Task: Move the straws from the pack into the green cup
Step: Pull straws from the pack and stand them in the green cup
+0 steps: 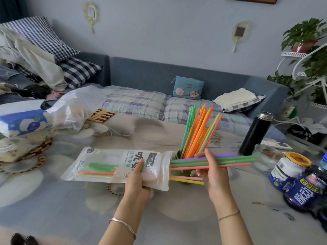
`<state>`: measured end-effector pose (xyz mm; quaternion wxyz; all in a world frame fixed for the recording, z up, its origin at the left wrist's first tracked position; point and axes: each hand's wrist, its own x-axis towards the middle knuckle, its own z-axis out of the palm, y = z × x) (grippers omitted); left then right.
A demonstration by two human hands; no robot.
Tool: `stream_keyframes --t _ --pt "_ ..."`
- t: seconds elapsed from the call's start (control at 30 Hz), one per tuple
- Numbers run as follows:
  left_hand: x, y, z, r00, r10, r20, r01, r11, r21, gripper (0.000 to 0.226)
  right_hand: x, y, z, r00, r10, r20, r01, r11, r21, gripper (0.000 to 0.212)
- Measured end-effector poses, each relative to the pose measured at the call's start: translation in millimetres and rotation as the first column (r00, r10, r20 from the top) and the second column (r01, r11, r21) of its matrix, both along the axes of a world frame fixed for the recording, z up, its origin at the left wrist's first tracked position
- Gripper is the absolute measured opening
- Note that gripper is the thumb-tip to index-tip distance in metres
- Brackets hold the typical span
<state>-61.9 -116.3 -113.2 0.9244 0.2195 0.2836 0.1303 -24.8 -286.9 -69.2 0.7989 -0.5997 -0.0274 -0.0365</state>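
Observation:
My left hand (139, 177) grips the open right end of the clear plastic straw pack (106, 165), held flat above the table. A few green, pink and yellow straws remain inside it. My right hand (210, 167) pinches several straws (235, 160), purple, green and pink, drawn sideways out of the pack's mouth. Two more straws (187, 179), pink and yellow, stick out of the pack below them. Behind my right hand stands the green cup (178, 156), mostly hidden, with several orange, green and yellow straws (198, 131) fanning upward from it.
A black flask (254, 133), a glass bowl (265, 156) and dark blue jars (300, 181) crowd the table's right side. Tissue packs (23, 121), a plastic bag (77, 108) and a beaded mat (31, 156) lie at the left. A sofa runs behind the table.

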Motion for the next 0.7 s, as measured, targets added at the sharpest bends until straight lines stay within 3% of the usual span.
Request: stream_keyframes --t 0.1,0.3,0.5,0.7 --pt "0.2 2.3 0.1 1.000 0.016 -0.001 -0.016 1.000 0.004 0.043 1.5 -3.3 0.3 1.000 0.004 0.003 -0.004 1.000 0.011 0.036" --pt "1.3 -10.5 -0.7 0.998 -0.053 -0.022 0.053 0.999 0.010 0.043 -3.4 11.3 1.7 0.988 0.150 -0.031 -0.153 0.968 -0.201 0.029" --pt "0.2 1.7 6.5 0.999 0.020 -0.025 -0.021 0.997 -0.075 0.043 16.1 -3.4 26.7 0.994 0.000 0.110 0.016 0.989 -0.145 0.039" --pt "1.8 19.9 5.6 0.996 0.088 0.007 -0.087 0.993 -0.086 0.045 49.5 -31.3 71.4 0.959 -0.008 0.285 0.088 0.959 -0.268 0.035"
